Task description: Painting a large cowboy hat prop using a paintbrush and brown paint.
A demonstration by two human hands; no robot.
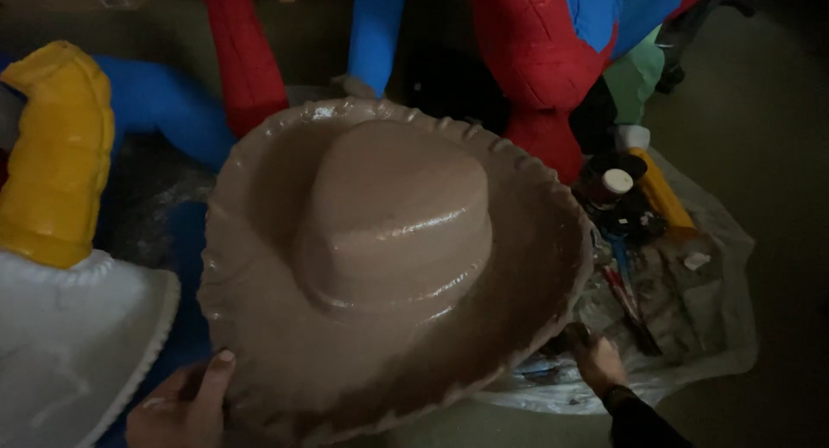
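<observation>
Nearest, at the bottom edge: left hand [183, 409], thumb pressed flat on the near rim of a big glossy brown cowboy hat [393, 258], remaining fingers tucked beneath the brim and out of sight, gripping that rim. Lower right: right hand [598, 362], dark sleeve at the wrist, fingers curled under the hat's right edge, clasping the brim from below; fingertips hidden by the brim.

Between the two hands, held up and filling the middle of the view: the hat, crown facing the camera, wide brim scalloped along its edge, surface shiny as if wet or freshly coated.

Left of the hat, close by: a white rounded sculpted form [69, 344] with a ribbed yellow piece [56, 154] rising above it.

Right of the hat, lower down: a crumpled clear plastic sheet [717, 327] spread on the floor, strewn with brushes [626, 297] and a dark jar with a pale lid [615, 182], beside a long yellow-orange object [661, 193].

Farther back, beyond the brim: large figure parts in blue [164, 103], red with dark web lines [535, 59], and a patch of green [635, 77]. Room dim, far details hard to make out.
</observation>
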